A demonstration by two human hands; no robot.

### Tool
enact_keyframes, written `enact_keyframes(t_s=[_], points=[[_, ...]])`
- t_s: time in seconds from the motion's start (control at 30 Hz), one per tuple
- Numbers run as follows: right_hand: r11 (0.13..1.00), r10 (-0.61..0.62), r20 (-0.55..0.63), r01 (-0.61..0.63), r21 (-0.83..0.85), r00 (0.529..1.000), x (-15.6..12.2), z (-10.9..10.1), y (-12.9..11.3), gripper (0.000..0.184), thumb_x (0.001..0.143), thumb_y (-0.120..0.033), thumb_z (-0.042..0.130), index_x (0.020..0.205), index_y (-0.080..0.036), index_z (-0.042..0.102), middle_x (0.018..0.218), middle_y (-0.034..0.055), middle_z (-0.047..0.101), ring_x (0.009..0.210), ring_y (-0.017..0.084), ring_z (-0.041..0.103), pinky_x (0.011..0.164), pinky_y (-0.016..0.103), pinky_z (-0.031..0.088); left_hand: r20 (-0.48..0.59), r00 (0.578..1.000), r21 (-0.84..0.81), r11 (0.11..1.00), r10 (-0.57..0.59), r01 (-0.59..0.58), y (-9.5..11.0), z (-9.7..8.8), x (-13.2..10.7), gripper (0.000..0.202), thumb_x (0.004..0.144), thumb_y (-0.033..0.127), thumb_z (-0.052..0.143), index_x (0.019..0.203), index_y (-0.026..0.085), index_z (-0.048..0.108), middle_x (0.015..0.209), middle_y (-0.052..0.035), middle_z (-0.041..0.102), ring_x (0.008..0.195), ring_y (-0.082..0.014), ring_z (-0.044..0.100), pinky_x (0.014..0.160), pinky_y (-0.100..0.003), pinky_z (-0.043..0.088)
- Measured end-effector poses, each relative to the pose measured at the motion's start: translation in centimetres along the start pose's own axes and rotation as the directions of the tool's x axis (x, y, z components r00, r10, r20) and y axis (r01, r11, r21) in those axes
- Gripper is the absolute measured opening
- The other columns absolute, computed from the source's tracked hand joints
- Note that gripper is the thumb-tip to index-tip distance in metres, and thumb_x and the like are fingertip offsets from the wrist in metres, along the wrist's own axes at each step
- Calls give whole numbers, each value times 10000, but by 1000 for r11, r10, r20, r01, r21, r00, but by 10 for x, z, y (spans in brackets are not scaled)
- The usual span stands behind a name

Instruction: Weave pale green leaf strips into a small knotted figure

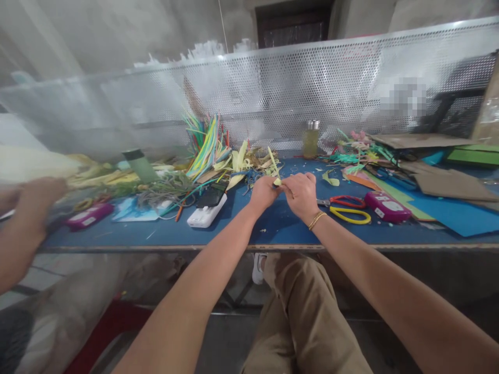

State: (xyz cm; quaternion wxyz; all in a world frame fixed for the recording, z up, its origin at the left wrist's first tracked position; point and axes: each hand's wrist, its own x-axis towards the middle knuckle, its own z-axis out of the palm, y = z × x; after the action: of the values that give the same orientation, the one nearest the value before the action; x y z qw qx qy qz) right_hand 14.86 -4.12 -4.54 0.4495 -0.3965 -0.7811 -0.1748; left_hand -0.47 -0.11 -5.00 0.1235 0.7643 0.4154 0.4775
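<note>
My left hand (265, 194) and my right hand (301, 195) meet above the blue tabletop (280, 226), fingers pinched close together. Between them is a narrow pale yellow-green strip (274, 162), like a piece of dried husk, its free end pointing up. Both hands appear to grip its lower part, though the fingers hide most of it. Scissors (348, 208) with a red and a yellow handle loop lie just right of my right hand. To the left of my left hand, a black phone-like object (211, 195) rests on a white device (206, 212).
Loose husks (240, 158) and bundled coloured strips (206, 145) lie behind my hands. A bottle (311, 140) stands near the perforated metal screen (280, 93). Cardboard (448, 182) and a purple box (387, 206) are at right. Another person's hand (41, 197) works at far left.
</note>
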Motion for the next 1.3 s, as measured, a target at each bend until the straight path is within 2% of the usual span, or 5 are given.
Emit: enact_keyframes(t_s=[0.13, 0.5, 0.6, 0.77, 1.3], points=[[1000, -6, 37, 5, 16, 999, 1, -1, -2, 266, 954, -245, 441, 868, -213, 691, 831, 40, 705, 838, 198, 551, 856, 369, 252, -25, 998, 41, 998, 54, -53, -3, 1, -1, 81, 678, 127, 623, 613, 170, 641, 630, -29, 630, 651, -182, 554, 652, -290, 402], [951, 298, 23, -294, -98, 954, -1, 7, 7, 348, 869, -412, 615, 1145, -204, 571, 1102, 113, 679, 1029, 290, 564, 940, 427, 264, -24, 988, -574, 811, -153, 112, -17, 1, 6, 237, 698, 191, 712, 897, 185, 583, 818, -35, 686, 834, -202, 677, 775, -331, 495], [954, 296, 104, -288, -83, 950, 0, 7, 7, 245, 946, -383, 509, 1075, -192, 592, 994, 104, 705, 934, 257, 603, 885, 387, 302, -17, 984, -579, 804, -179, 136, -12, -1, 5, 250, 695, 181, 719, 895, 189, 569, 800, -18, 675, 803, -180, 662, 759, -310, 486], [940, 330, 182, -303, -157, 926, 0, 9, 7, 370, 1019, -337, 312, 923, -174, 629, 933, 116, 697, 845, 223, 611, 723, 315, 334, -73, 976, -507, 850, -207, 142, -7, -4, 3, 212, 700, 185, 715, 846, 191, 561, 781, -4, 662, 747, -154, 627, 720, -284, 467], [986, 160, 148, -150, -76, 976, 1, 6, 8, 271, 983, -230, 391, 921, -195, 652, 910, 86, 672, 867, 214, 568, 755, 308, 360, -59, 956, -575, 793, -287, 202, -11, -4, 6, 270, 679, 348, 758, 841, 159, 653, 751, -52, 722, 760, -201, 674, 789, -336, 479]])
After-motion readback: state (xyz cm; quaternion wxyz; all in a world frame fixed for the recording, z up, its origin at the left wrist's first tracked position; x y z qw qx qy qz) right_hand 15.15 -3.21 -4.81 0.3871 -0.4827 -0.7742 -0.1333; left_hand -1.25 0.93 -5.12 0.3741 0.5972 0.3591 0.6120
